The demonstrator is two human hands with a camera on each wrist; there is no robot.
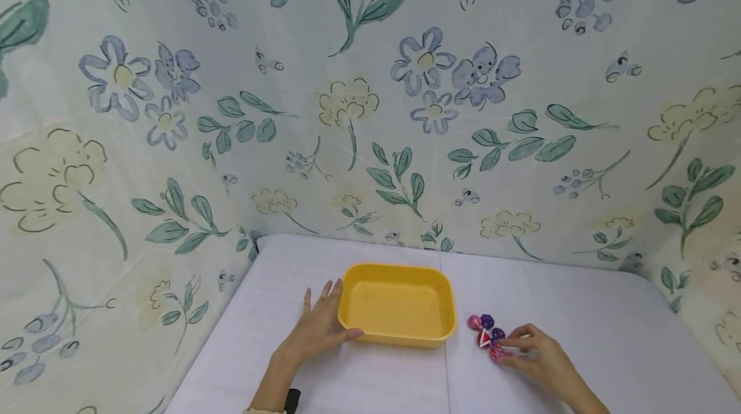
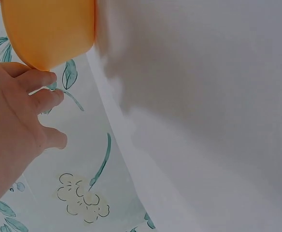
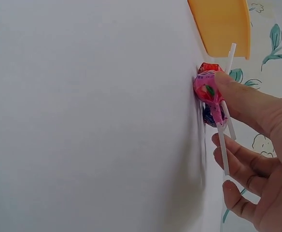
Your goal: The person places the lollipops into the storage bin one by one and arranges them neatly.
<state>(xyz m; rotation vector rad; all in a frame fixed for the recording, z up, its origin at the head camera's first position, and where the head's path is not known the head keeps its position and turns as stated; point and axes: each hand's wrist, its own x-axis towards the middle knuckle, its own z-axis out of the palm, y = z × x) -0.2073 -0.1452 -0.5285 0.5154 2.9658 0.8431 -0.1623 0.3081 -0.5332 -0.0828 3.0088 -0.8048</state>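
Observation:
A yellow plastic tray (image 1: pixel 396 341) lies on the white table. My left hand (image 1: pixel 318 327) rests against its left end, fingers spread along the side and thumb at the front rim. In the left wrist view the fingertips (image 2: pixel 47 77) are right at the tray's edge. To the right of the tray lie several wrapped lollipops (image 1: pixel 484 339) in a cluster, pink, purple and red. My right hand (image 1: pixel 538 356) is at the nearest of them. Its thumb touches the pink lollipop (image 3: pixel 206 88), while the other fingers stand apart below, beside the white sticks (image 3: pixel 223 154).
A white cloth (image 1: pixel 393 382) covers the table, with a crease running front to back right of the tray. Floral curtain fabric (image 1: pixel 370 112) hangs behind the table and along both sides. A black band (image 1: pixel 292 400) is on the left wrist.

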